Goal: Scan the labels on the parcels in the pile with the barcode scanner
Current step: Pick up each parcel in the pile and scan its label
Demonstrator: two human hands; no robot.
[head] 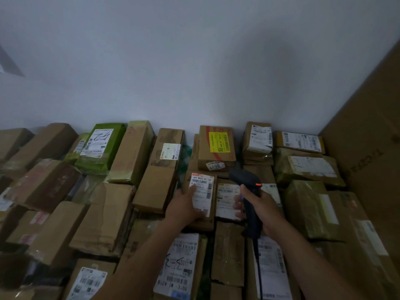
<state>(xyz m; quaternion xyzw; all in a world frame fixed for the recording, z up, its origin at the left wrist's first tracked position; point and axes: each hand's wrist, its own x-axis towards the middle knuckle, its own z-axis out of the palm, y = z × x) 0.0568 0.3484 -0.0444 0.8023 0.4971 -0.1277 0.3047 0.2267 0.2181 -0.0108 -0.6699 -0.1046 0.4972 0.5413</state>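
Your left grip (186, 205) clasps a parcel (205, 224) atop the pile (104, 219), thumb on its white label (203, 191), probably to steady the barcode for reading. Your right grip (259, 204) is clenched round the barcode scanner (245, 180), its red light on, nose aimed just beside that label. The top line seems to read "647 M003 05 163"; a nearer label (176, 263) bears a handwritten "5-3".

Black barcode scanner (244, 180), red light lit, beside white-labelled brown parcel (205, 187) atop pile (104, 217)
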